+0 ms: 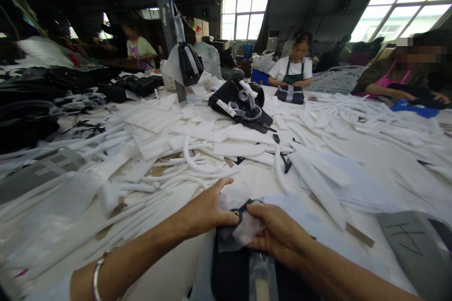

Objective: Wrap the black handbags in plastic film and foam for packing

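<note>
A black bag (229, 270) lies at the bottom of the view, close to my body, with a strip of clear tape (259, 268) down its middle. Above its top edge, a black strap (244, 207) with a metal eyelet is pinched between both hands. The thumb of my left hand (208, 209) presses beside the eyelet, its fingers curled behind white tissue paper (235, 195). My right hand (278, 230) is closed on the strap's other end, with crumpled translucent wrapping (247, 230) bunched under its fingers. The fingertips behind the wrapping are partly hidden.
White foam strips (190, 155) and sheets cover the table. Farther off lies a black backpack (236, 103) with wrapped straps, beside a metal post (169, 23). A grey marked panel (416, 249) is at right. Co-workers sit across the table; one person (291, 68) handles a dark wrapped bundle (289, 94).
</note>
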The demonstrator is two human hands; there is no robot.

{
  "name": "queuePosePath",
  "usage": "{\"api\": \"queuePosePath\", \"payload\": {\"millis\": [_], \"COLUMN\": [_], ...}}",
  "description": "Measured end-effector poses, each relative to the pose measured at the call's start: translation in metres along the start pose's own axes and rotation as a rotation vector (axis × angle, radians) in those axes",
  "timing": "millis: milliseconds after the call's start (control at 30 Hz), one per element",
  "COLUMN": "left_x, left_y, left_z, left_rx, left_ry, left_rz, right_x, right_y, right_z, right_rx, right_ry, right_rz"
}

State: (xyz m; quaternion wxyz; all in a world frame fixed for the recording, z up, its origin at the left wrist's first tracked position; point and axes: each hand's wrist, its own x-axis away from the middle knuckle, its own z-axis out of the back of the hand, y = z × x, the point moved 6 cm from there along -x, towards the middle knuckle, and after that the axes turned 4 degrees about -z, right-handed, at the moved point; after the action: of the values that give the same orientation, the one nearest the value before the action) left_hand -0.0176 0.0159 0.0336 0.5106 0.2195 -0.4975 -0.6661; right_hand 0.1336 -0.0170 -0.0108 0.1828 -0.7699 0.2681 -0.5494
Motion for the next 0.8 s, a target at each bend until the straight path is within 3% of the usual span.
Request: {"api": "queuePosePath", "payload": {"millis": [67, 133, 233, 333, 433, 500, 567, 667, 800], "left_x": [-0.001, -0.001, 0.001, 0.002, 0.004, 0.005, 0.008, 0.015, 0.02], "left_y": [-0.004, -0.014, -0.031, -0.038, -0.038, -0.036, -0.031, -0.024, -0.015], "left_z": [0.001, 0.001, -0.002, -0.005, -0.006, -0.006, -0.004, -0.002, -0.004], "left_rx": [0.14, 0.294, 0.486, 0.606, 0.613, 0.582, 0.528, 0.393, 0.243], "left_ry": [-0.03, -0.083, -0.175, -0.234, -0.254, -0.243, -0.206, -0.144, -0.152], "left_rz": [0.062, 0.151, 0.256, 0.253, 0.224, 0.192, 0.137, 0.124, 0.122], "right_x": [0.005, 0.013, 0.035, 0.057, 0.06, 0.054, 0.043, 0.017, -0.012], "right_y": [-0.005, -0.016, -0.038, -0.033, -0.024, -0.028, -0.037, -0.05, -0.058], "right_z": [0.007, 0.024, 0.036, 0.015, -0.006, -0.013, -0.013, -0.002, 0.007], "right_rx": [0.185, 0.503, 1.058, 1.442, 1.519, 1.435, 1.298, 1.117, 0.979], "right_ry": [-0.081, -0.021, 0.172, 0.1, 0.007, -0.024, -0.018, 0.034, 0.01], "right_rz": [0.009, 0.121, 0.575, 1.069, 1.303, 1.348, 1.297, 1.063, 0.809]}}
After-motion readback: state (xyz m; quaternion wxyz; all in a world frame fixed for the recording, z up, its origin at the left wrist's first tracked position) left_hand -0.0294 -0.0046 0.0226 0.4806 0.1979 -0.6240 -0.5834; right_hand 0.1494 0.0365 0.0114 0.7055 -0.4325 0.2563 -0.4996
